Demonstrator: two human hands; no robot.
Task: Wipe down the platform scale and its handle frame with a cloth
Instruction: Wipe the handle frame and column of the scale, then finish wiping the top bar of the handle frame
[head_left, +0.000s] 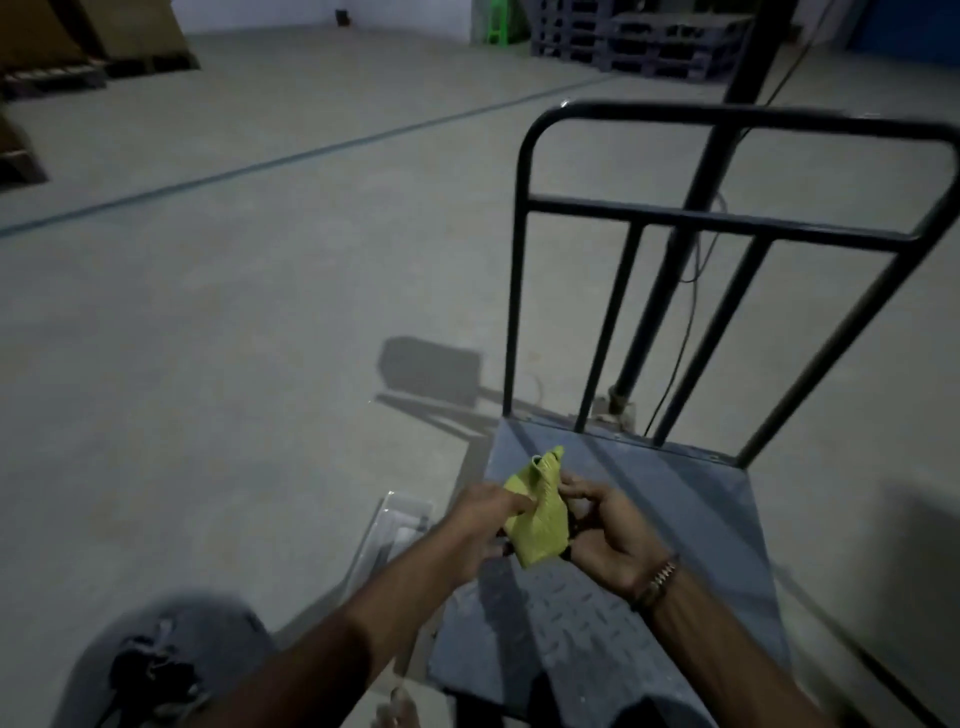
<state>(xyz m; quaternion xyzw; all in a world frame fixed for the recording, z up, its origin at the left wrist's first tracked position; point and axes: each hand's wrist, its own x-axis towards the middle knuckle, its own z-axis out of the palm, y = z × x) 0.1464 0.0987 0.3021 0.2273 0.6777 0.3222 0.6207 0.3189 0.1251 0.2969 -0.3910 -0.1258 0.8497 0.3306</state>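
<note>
both hands are gathering the yellow cloth (537, 512) above the platform scale (675, 519), apparently folding it for wiping. the left hand (480, 530) is pinching one edge; the right hand (605, 535) is curling its fingers (574, 488) round the other. the handle frame (727, 228) is standing untouched beyond. next move, as judged: pressing the cloth flat onto the plate.

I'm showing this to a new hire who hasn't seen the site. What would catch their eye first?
The yellow-green cloth stands out, held between the left hand and right hand above the grey platform scale. Behind it rises the dark handle frame, upright at the platform's far edge.
</note>
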